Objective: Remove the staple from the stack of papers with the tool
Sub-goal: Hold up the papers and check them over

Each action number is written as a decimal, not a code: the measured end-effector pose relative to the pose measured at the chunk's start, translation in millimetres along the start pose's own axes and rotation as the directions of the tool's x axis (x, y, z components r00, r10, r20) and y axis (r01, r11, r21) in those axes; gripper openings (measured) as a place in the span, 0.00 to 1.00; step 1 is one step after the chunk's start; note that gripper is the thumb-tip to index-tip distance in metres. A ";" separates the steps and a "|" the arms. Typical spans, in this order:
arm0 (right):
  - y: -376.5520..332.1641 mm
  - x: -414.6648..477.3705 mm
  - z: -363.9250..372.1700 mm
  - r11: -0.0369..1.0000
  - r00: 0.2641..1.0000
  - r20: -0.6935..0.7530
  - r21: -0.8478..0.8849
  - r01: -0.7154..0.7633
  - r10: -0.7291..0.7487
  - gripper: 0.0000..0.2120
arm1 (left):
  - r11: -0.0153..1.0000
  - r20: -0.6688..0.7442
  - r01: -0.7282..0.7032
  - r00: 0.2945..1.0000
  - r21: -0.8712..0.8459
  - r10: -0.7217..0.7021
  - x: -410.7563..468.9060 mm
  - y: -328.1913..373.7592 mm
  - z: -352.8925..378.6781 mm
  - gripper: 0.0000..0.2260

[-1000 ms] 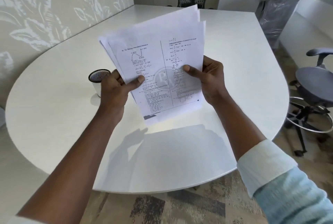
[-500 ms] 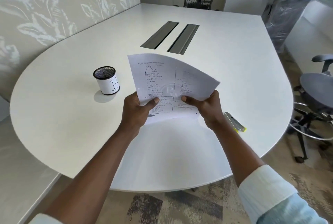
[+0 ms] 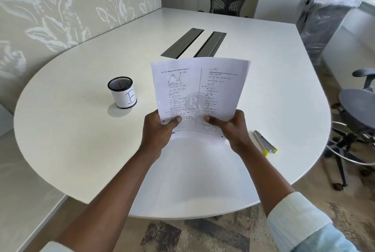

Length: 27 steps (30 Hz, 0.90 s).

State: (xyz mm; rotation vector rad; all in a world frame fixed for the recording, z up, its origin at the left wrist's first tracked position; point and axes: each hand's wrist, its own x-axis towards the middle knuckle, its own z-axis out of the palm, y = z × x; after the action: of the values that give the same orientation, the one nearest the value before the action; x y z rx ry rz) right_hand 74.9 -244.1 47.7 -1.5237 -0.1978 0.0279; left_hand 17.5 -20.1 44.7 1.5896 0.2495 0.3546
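From the head camera, you have the stack of papers [image 3: 197,93] pinched along its near edge, your left hand [image 3: 160,130] clamped on the near left corner and your right hand [image 3: 229,128] on the near right, thumbs on top of the printed face. The stack stands tilted up above the white table [image 3: 81,150], its far edge free and leaning away from you.

Taking the pen cup marked B [image 3: 122,95] as your landmark: the stack is just to its right, and the staple remover [image 3: 264,143], a silvery tool with yellow tips, lies well to the cup's right, on the table just past your right wrist.

The sheets' long axis runs away from you, the top of the page pointing toward the two cable slots [image 3: 193,43]. The tool's long axis runs diagonally, yellow end toward the table's near right edge.

The staple itself is too small to make out; a faint mark near the far left corner may be it, but you cannot rely on that.

The risks, as I judge them: both your hands are occupied, so reaching for the tool leaves one hand on one corner, and the stack may sag or fan. Working in mid-air could tear the corner. Lay it flat first.
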 end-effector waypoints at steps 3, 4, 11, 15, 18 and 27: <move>-4.7 0.0 0.6 1.000 1.000 -0.018 0.003 0.001 -0.001 0.13 | 1.000 0.003 -0.010 1.000 -0.010 0.010 0.1 2.4 1.2 0.14; -6.0 1.3 0.2 1.000 1.000 -0.022 0.003 0.009 -0.009 0.13 | 1.000 0.003 -0.023 1.000 -0.015 0.023 0.8 4.1 1.5 0.14; 4.3 -2.1 1.4 0.999 1.000 -0.020 -0.022 -0.025 0.024 0.14 | 1.000 -0.020 0.017 1.000 0.019 -0.017 0.1 -4.0 3.4 0.15; 6.3 -7.9 3.2 0.999 0.999 -0.011 -0.030 -0.043 0.043 0.15 | 0.999 -0.016 -0.001 1.000 0.046 0.002 -2.3 -7.8 2.7 0.16; 1.2 -6.1 2.7 1.000 1.000 -0.017 -0.021 -0.018 0.018 0.15 | 0.999 -0.020 -0.035 0.999 0.039 0.035 -2.2 -3.3 2.2 0.16; 13.6 -13.4 3.8 0.996 0.997 -0.004 -0.048 -0.079 0.079 0.13 | 1.000 -0.012 -0.006 1.000 0.025 0.006 -5.6 -13.2 1.9 0.15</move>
State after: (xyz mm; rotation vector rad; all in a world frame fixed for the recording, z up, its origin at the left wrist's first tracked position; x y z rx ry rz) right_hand 62.6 -241.6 32.8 -1.5787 -0.1371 0.0853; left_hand 13.9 -23.2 31.1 1.6132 0.2592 0.3674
